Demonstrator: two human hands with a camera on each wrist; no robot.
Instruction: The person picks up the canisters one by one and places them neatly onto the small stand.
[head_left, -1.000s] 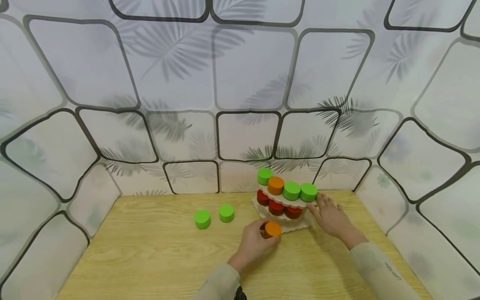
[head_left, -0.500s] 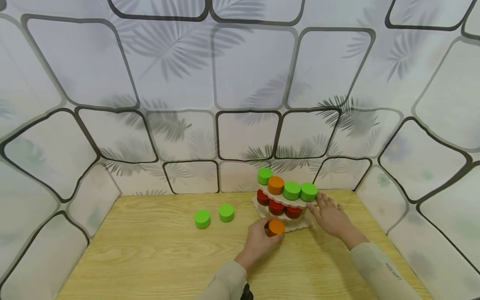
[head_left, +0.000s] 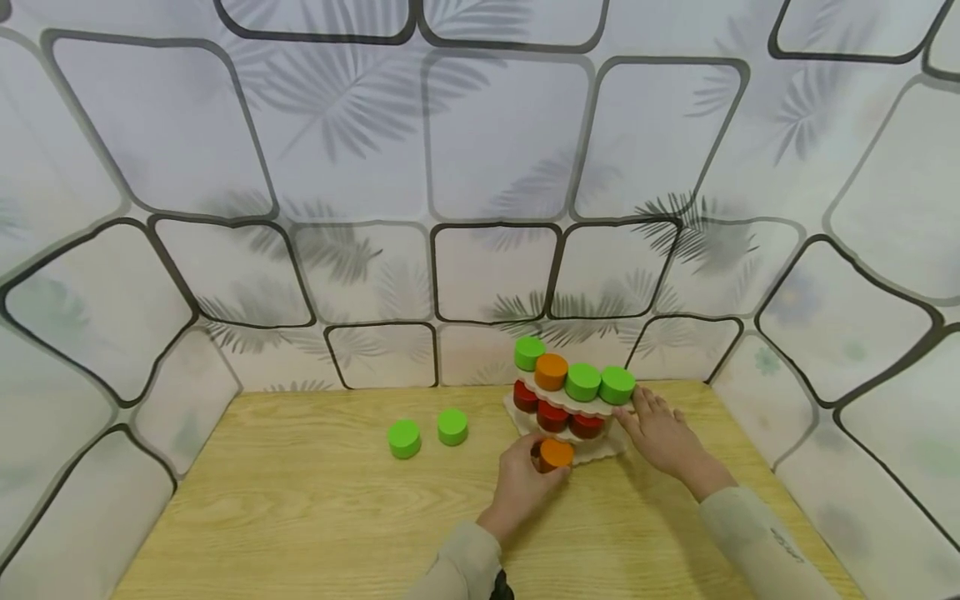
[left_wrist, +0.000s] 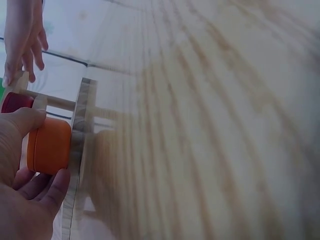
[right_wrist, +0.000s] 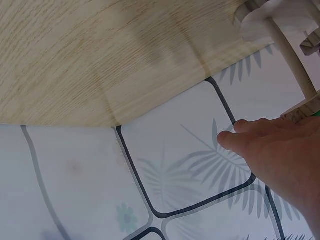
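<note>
A tiered wooden stand [head_left: 600, 451] with scalloped shelves holds round blocks. Between thumb and fingers, my left hand [head_left: 519, 487] pinches an orange round block [head_left: 557, 456] at the front of the bottom tier. Up close in the left wrist view, this orange block [left_wrist: 52, 147] is right at the bottom board [left_wrist: 81, 112]. My right hand [head_left: 667, 437] rests with extended fingers at the right end of the top shelf. Red blocks [head_left: 552, 417] line the middle tier. Three green blocks [head_left: 582, 383] and another orange block [head_left: 551, 372] sit on top.
Two green blocks [head_left: 405, 439] lie on the wooden table [head_left: 315, 500], left of the stand. A patterned white backdrop [head_left: 502, 275] rises behind the table and along both sides. One post [right_wrist: 292, 57] of the stand shows in the right wrist view.
My left hand has slid the orange block slightly right and toward the stand, over the bottom tier. The right hand keeps its place, and the other blocks look unmoved.
</note>
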